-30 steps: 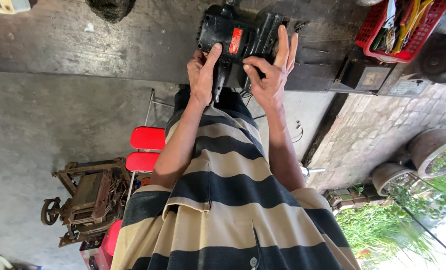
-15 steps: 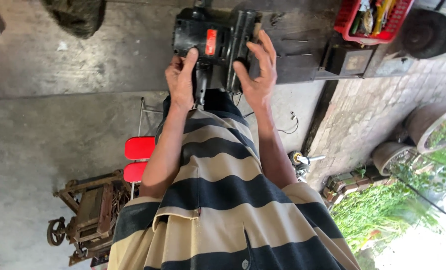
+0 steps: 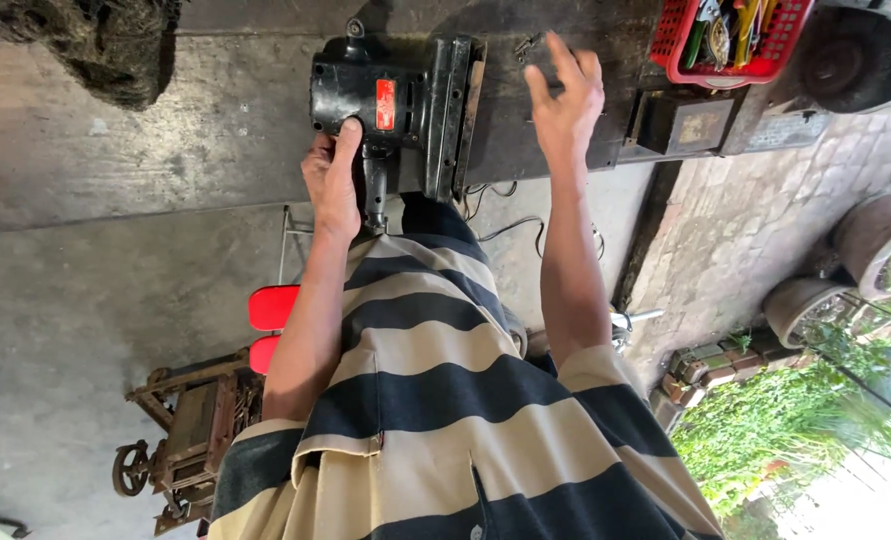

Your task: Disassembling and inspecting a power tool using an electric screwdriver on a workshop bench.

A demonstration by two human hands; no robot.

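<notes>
Sander [image 3: 396, 100] lying on bench [image 3: 166, 150], left hand [image 3: 334, 185] grasping its grip; right hand [image 3: 566, 95], fingers spread and released, over small, blurred, possibly metal part [image 3: 528, 47]. Red basket [image 3: 731, 40] and dark box [image 3: 691, 122] beside.

A black power tool [image 3: 396, 100] fills the middle of the dark surface [image 3: 166, 140], the left hand [image 3: 334, 180] against its near side. Bare room lies leftward as far as a dark fibrous clump [image 3: 96, 45]. The right hand [image 3: 566, 95] hovers in the narrow gap before a red basket [image 3: 731, 40] and small box [image 3: 681, 125].
</notes>
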